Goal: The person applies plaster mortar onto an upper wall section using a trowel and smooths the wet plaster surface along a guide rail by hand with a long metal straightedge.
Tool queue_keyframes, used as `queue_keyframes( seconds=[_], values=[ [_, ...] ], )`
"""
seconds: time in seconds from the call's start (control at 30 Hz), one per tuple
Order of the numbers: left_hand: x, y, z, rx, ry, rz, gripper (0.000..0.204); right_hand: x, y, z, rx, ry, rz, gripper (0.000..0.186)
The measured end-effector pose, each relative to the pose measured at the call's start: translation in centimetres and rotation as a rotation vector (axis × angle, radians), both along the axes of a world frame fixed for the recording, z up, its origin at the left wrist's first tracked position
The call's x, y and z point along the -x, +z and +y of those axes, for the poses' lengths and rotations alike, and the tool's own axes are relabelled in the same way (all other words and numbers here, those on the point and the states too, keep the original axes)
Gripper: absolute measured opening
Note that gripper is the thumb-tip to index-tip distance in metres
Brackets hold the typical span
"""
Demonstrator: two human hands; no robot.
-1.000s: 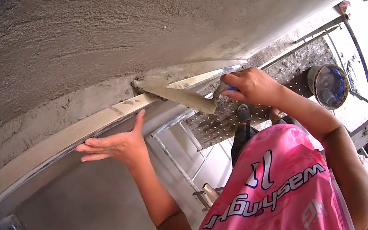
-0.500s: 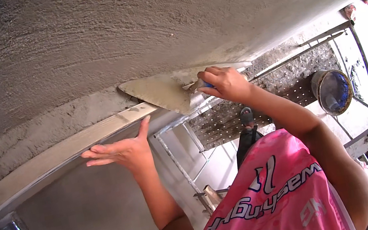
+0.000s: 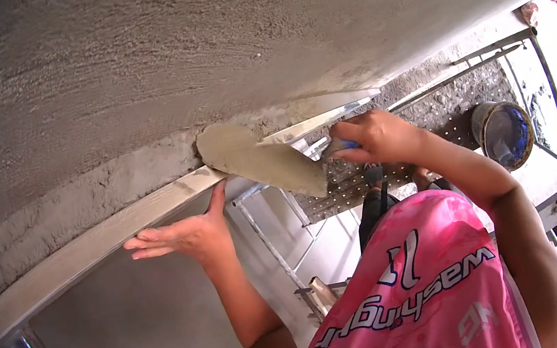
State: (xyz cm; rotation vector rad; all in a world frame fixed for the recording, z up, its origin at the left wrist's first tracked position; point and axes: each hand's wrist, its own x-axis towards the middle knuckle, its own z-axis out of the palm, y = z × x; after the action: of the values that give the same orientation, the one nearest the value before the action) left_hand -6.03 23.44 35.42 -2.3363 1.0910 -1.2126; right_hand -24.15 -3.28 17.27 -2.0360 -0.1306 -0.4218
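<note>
Your right hand (image 3: 376,138) is closed around the blue handle of the trowel (image 3: 265,161). Your left hand (image 3: 182,237) is open and flat, fingers spread, thumb up against the underside of the long straightedge (image 3: 83,249); it grips nothing.

The trowel blade, coated in grey mortar, sits with its far-left tip touching the rough plastered wall (image 3: 198,54), just where the wall meets the straightedge. The blade slopes down to the right toward your fist.

Step in hand, as I read it: pressing or trimming mortar along the lower edge of the fresh coat, with the straightedge as the guide. The next move calls for a steady flat blade along that line and firm left-hand pressure so the guide doesn't drift. Risk: a tilted blade gouges the wet coat.

The wall surface is coarse, swept in curved strokes, and darker and lumpier in the band just above the straightedge. Below the guide is a smoother grey face.

To the right, a perforated metal scaffold deck (image 3: 395,161) speckled with dropped mortar, thin steel rails (image 3: 495,50) at the far right, and a round bucket (image 3: 504,132) with a blue inside. Near you, a pink shirt (image 3: 427,297) fills the lower frame.
</note>
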Motion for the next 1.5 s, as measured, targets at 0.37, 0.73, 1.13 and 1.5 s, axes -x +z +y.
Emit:
queue_keyframes(
  seconds=[0.37, 0.73, 1.13, 1.5],
  values=[
    [0.3, 0.2, -0.9, -0.024, 0.029, -0.017, 0.161, -2.1, -7.3, 1.5, -0.053, -0.141, 0.003, 0.035],
    [0.6, 0.4, -0.5, -0.01, 0.045, -0.006, 0.162, 4.2, -6.0, 1.3, -0.409, 0.085, 0.173, 0.032],
    [0.3, 0.2, -0.9, 0.006, -0.025, 0.008, 0.161, 4.1, -5.5, 8.3, -1.688, 0.69, 0.531, 0.053],
    [-0.5, -0.1, -0.9, 0.023, -0.085, -0.023, 0.161, 5.5, -3.0, 11.4, -1.558, 0.59, 0.19, 0.048]
  ],
)
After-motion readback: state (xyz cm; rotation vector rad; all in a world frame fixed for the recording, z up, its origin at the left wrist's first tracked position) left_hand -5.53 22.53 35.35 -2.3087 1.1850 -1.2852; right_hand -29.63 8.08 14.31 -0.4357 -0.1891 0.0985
